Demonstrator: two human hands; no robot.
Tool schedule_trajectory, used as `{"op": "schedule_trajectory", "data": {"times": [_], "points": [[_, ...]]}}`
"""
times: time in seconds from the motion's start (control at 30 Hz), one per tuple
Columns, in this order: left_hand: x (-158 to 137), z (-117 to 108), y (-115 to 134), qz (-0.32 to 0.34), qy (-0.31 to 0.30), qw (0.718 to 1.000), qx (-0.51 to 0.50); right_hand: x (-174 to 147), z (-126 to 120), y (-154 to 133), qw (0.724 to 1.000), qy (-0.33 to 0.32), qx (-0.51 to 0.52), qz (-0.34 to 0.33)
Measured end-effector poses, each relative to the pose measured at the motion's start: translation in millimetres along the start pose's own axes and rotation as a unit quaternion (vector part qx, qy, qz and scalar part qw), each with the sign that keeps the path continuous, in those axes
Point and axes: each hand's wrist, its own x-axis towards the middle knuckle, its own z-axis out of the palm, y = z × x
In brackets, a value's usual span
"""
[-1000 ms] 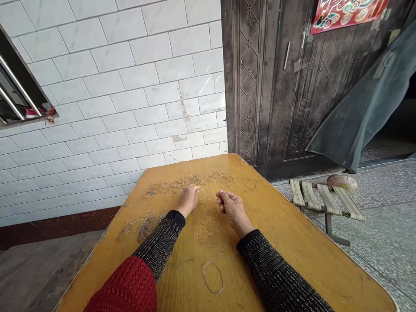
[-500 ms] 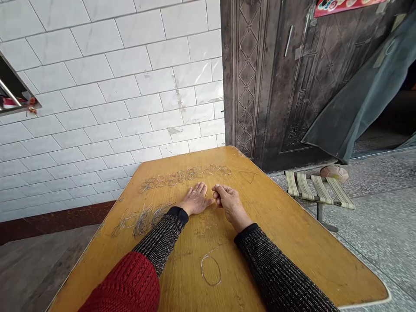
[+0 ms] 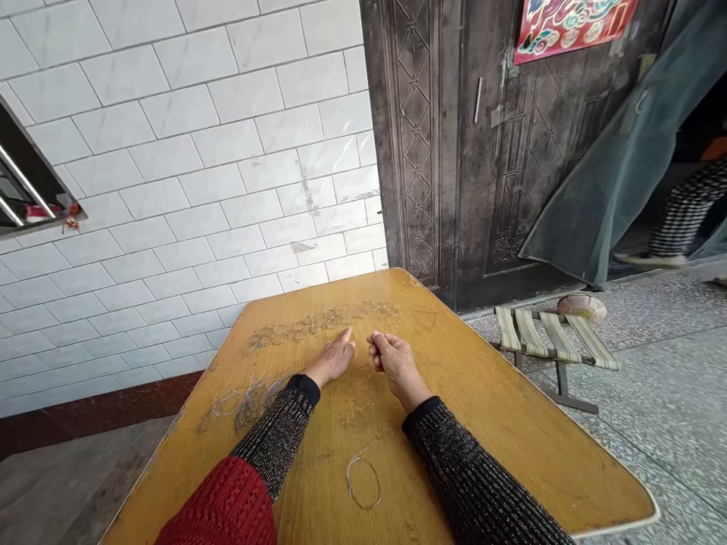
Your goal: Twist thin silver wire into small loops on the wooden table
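Left hand just peeled back off the tabletop and away from the right, and a checked trouser leg (image 3: 687,204) has popped up in the doorway.
Rest of that person is cut off at the frame edge or lost in the dark. Red poster (image 3: 573,29) is cropped up top, just swirly patterns showing. Both forearms reach forward over the table (image 3: 482,454); left hand (image 3: 334,358) is tipped up on edge, can't tell if it's gripping anything. Right hand (image 3: 394,362) is curled, thumb pinched to forefinger, any wire there too fine to make out. Wire loops (image 3: 315,324) sit in a row beyond the hands, a single loop (image 3: 357,459) nearer the camera, tangled wires (image 3: 250,401) partly behind the left sleeve.
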Motion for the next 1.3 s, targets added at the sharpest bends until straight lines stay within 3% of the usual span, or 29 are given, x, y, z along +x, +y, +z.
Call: {"op": "schedule_trajectory", "data": {"times": [0.33,0.63,0.97,1.3], "points": [[-7.3,-20.2,-20.0,0.029,0.049,0.998,-0.013,0.3,1.7,-1.7,1.0,-0.003,-0.006,0.014],[-28.7,-4.7,-20.7,0.055,-0.037,0.991,0.117,-3.8,2.8,-1.0,1.0,-0.017,-0.019,0.01],[-29.8,-4.7,-10.5,0.063,-0.004,0.984,0.164,-3.6,4.0,1.5,0.999,-0.026,-0.038,0.01],[-29.1,1.8,-11.6,0.028,0.002,0.994,0.11,-2.4,2.8,5.4,0.999,-0.036,-0.038,0.012]]}}
